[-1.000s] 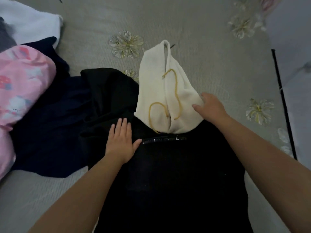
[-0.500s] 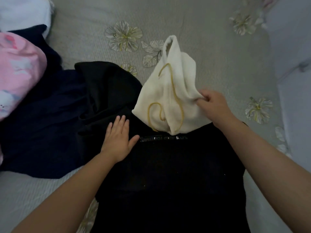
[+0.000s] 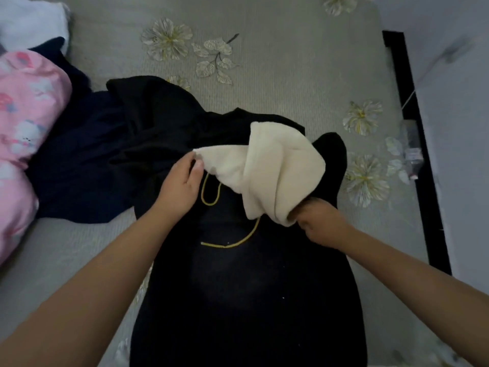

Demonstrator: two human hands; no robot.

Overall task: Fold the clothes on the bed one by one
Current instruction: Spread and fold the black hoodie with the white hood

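I have both hands, left hand (image 3: 182,186) and right hand (image 3: 321,223), pinching the cream hood (image 3: 275,170) of the black hoodie (image 3: 238,300); folding barely started, pile (image 3: 29,107) waits

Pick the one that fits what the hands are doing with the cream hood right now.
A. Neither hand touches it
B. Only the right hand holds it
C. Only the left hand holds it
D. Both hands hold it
D: the left hand pinches one edge of the cream hood, and the right hand grips its other end.
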